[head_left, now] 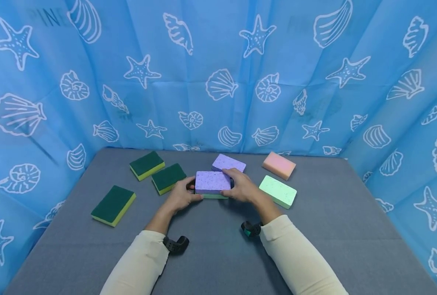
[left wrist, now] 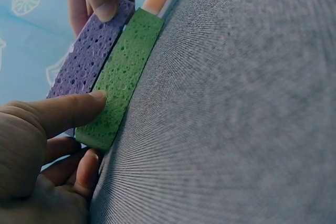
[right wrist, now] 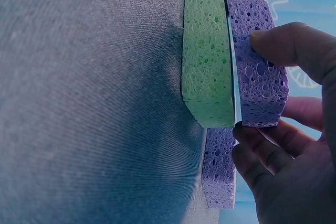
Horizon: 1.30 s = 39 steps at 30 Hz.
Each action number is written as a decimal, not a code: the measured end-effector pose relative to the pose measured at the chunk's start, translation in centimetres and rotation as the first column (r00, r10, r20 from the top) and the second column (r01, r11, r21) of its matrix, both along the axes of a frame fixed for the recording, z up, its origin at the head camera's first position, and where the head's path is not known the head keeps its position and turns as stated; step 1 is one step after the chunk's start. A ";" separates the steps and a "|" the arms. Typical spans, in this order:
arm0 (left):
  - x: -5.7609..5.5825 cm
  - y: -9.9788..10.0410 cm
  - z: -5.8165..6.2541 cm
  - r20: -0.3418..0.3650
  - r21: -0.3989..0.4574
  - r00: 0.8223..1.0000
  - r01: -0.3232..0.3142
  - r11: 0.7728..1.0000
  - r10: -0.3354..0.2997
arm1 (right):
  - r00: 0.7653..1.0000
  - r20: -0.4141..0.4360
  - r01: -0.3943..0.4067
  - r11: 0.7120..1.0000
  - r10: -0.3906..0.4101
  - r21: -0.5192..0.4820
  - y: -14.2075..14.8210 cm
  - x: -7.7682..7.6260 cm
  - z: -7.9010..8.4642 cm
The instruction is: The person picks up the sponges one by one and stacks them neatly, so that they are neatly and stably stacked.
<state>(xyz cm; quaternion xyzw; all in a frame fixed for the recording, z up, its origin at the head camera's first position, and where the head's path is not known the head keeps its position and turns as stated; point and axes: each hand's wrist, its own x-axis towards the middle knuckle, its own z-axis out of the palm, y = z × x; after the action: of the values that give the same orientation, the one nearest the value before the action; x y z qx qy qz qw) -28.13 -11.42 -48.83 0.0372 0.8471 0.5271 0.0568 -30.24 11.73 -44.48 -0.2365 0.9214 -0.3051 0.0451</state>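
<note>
Near the middle of the table, a purple sponge (head_left: 213,181) lies over a light green sponge (left wrist: 126,59). The right hand (head_left: 242,186) pinches the purple one, thumb on its near long side, fingers behind its right end. A narrow gap shows between the two sponges at that end in the right wrist view. On the other side, the left hand (head_left: 181,196) holds the green sponge by its left end; its thumb presses the near side and its fingers curl at the end. A second purple sponge (head_left: 229,162) lies just behind the pair.
To the left lie several green-and-yellow scouring sponges (head_left: 113,205) on the grey cloth-covered table (head_left: 218,262). A pink-orange sponge (head_left: 279,165) and another light green sponge (head_left: 278,191) lie to the right. A blue seashell-patterned curtain (head_left: 218,110) hangs behind and at both sides.
</note>
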 end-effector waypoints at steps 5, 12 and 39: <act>0.0 0.0 0.0 0.001 -0.007 1.000 -0.009 1.000 0.009 | 0.999 0.047 0.015 1.000 -0.015 0.015 0.0 0.0 0.1; -0.2 0.0 -0.1 -0.007 -0.013 1.000 -0.008 1.000 0.008 | 0.996 0.090 0.020 0.999 -0.023 0.032 0.0 0.1 0.3; -0.1 -0.4 0.4 -0.016 0.116 0.999 0.054 0.992 -0.052 | 0.995 0.091 0.025 0.998 -0.031 0.060 0.0 -0.2 -0.1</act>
<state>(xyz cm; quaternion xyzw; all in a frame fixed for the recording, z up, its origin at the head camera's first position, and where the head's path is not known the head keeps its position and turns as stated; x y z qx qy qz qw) -28.23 -11.83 -48.39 0.0663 0.8140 0.5737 0.0630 -30.43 11.71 -44.59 -0.2078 0.9301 -0.2892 0.0900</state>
